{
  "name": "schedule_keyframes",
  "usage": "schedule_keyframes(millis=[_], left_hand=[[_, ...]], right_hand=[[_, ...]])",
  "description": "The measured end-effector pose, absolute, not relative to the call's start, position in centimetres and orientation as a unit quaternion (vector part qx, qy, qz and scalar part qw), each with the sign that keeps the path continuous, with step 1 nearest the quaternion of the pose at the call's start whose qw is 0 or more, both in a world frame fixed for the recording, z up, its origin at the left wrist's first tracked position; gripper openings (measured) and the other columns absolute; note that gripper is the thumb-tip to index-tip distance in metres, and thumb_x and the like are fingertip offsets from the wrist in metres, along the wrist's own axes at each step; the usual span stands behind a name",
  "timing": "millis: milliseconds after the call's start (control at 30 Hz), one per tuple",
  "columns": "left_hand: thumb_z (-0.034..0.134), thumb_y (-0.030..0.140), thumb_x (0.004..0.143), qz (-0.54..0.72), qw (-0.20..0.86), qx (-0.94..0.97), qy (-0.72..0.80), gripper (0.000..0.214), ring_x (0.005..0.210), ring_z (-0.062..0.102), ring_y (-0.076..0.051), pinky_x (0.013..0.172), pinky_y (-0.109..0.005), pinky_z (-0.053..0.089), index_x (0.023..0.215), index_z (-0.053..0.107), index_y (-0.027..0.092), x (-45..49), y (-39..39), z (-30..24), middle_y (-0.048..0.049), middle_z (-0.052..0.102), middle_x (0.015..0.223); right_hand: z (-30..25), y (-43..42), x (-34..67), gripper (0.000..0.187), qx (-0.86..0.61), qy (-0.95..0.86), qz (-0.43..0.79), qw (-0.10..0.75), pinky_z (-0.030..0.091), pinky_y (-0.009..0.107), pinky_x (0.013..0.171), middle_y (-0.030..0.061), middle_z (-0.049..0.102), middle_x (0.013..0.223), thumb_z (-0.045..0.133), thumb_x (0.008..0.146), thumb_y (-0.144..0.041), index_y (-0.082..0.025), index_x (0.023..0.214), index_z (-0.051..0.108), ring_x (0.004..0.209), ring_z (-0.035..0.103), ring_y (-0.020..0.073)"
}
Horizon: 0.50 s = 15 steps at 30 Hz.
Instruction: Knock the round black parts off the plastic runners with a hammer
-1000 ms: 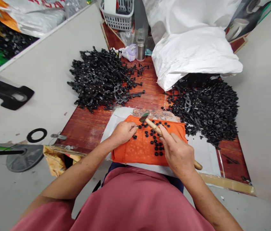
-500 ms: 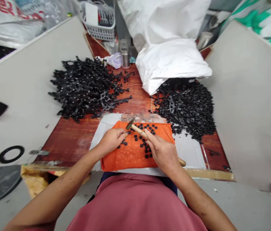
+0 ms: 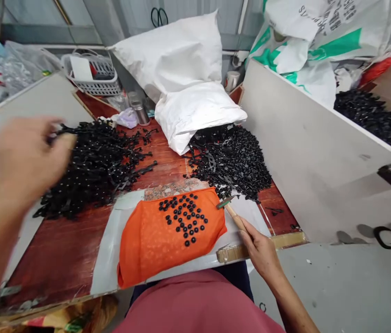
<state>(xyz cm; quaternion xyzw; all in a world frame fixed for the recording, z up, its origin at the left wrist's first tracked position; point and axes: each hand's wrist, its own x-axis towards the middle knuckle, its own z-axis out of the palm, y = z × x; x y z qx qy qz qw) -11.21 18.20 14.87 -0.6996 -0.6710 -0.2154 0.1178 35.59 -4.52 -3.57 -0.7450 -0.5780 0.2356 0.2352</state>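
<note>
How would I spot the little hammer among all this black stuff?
Find the orange cloth in the middle of the red-brown table. At its right edge the right hand holds a small hammer; its pale wooden handle stands out from the black parts around it.

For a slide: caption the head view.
Right hand grips hammer beside orange cloth dotted with black studs; left hand hovers over black pile.

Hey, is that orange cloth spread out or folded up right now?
Spread out: the orange cloth lies flat and open on the white sheet, with small black caps scattered across its upper part.
</note>
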Motion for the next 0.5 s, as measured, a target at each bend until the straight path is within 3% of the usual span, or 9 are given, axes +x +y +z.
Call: schedule_keyframes(millis=[67, 167, 267, 500], left_hand=[[0.042, 0.043, 0.096, -0.190, 0.063, -0.770, -0.606, 0.047, 0.112, 0.062, -0.023, 0.105, -0.038, 0.046, 0.117, 0.073, 0.015, -5.7, 18.8, 12.3, -0.0072, 0.072, 0.117], [0.048, 0.034, 0.095, -0.135, -0.047, -0.879, -0.454, 0.033, 0.098, 0.065, -0.021, 0.093, -0.034, 0.050, 0.096, 0.078, 0.020, 3.4, 20.5, 7.4, -0.0065, 0.075, 0.099], [0.051, 0.023, 0.095, -0.126, -0.069, -0.905, -0.400, 0.027, 0.095, 0.064, -0.022, 0.088, -0.034, 0.050, 0.096, 0.078, 0.021, 10.9, 23.1, 3.9, -0.0072, 0.073, 0.096], [0.052, 0.008, 0.092, -0.070, 0.110, -0.937, -0.324, 0.025, 0.106, 0.058, -0.030, 0.085, -0.043, 0.041, 0.104, 0.072, 0.017, 19.5, 27.5, 1.4, -0.0144, 0.070, 0.108]], right_hand=[[-4.1, -4.6, 35.7, 0.048, -0.757, -0.564, 0.241, 0.227, 0.059, 0.037, 0.097, 0.0006, 0.071, 0.136, 0.045, 0.104, -0.042, -0.033, 0.148, 0.060, 0.121, 0.071, 0.0254], [-4.4, -4.2, 35.7, 0.049, -0.752, -0.568, 0.252, 0.220, 0.060, 0.039, 0.095, -0.0001, 0.069, 0.138, 0.043, 0.104, -0.042, -0.034, 0.150, 0.058, 0.120, 0.071, 0.0263], [-4.3, -4.1, 35.8, 0.049, -0.744, -0.578, 0.256, 0.217, 0.061, 0.039, 0.094, 0.0005, 0.070, 0.138, 0.041, 0.105, -0.041, -0.033, 0.151, 0.057, 0.119, 0.072, 0.0267], [-4.2, -4.6, 35.3, 0.048, -0.747, -0.596, 0.214, 0.204, 0.062, 0.039, 0.087, 0.0040, 0.074, 0.130, 0.040, 0.106, -0.039, -0.029, 0.147, 0.061, 0.111, 0.075, 0.0281]])
